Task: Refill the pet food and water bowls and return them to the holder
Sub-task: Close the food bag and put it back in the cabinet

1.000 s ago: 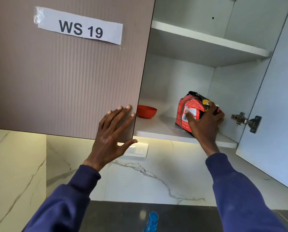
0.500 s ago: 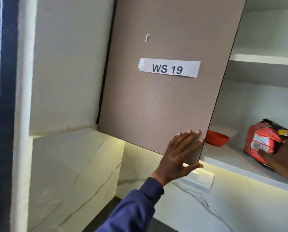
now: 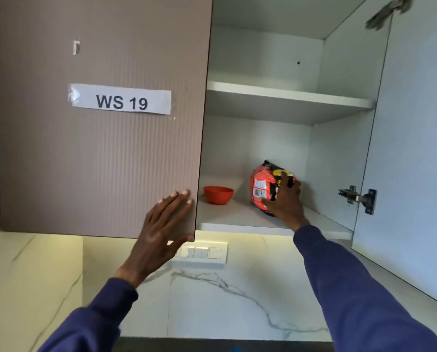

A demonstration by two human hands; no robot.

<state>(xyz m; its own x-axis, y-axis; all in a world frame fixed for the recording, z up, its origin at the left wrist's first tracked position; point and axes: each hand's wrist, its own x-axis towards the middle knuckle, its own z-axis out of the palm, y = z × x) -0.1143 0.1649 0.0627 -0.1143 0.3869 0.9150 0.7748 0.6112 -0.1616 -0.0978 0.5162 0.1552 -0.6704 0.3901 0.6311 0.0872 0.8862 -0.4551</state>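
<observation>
Red-and-black crinkled pet-food bag [image 3: 262,189], 3 o'clock on white shelf [image 3: 232,219] | seeming light, soft, slippery: gripping mid-body best | right hand [image 3: 286,203] wrapping it | left hand [image 3: 161,229] spread, pressing ribbed brown door [image 3: 98,153]

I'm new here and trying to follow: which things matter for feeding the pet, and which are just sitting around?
Part of the job: red bag, likely the food, gripped by the right hand; left hand, flat on the cupboard door.
Just there: red bowl, untouched on the lower shelf; WS 19 label; wall switches; door hinge.
</observation>
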